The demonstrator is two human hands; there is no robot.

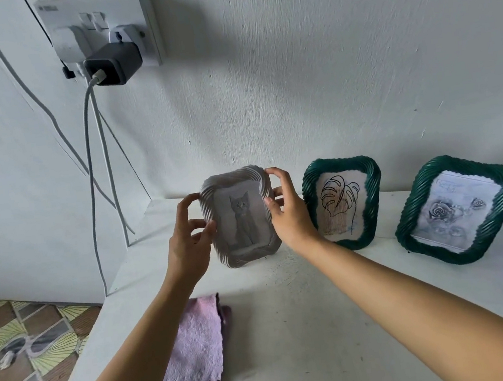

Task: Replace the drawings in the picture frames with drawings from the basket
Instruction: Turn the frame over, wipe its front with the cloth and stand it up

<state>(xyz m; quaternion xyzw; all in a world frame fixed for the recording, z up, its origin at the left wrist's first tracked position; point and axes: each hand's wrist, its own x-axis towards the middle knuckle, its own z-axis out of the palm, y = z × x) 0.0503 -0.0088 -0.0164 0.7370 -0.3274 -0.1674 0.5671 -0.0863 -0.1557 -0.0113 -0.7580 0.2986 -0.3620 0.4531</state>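
Our left hand [187, 248] and right hand [291, 217] grip the white cat frame [251, 253] by its sides. A green leaf frame [372, 194] stands just beside it

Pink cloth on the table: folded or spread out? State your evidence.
Folded. The pink cloth shows a second layer peeking out along its right edge and near hem.

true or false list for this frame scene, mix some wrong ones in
1. The left hand and right hand both hold the white frame. True.
2. The white frame shows a dog. False: it shows a cat drawing.
3. The leaf frame and rose frame are both green. True.
4. The pink cloth lies on the floor. False: it lies on the table.
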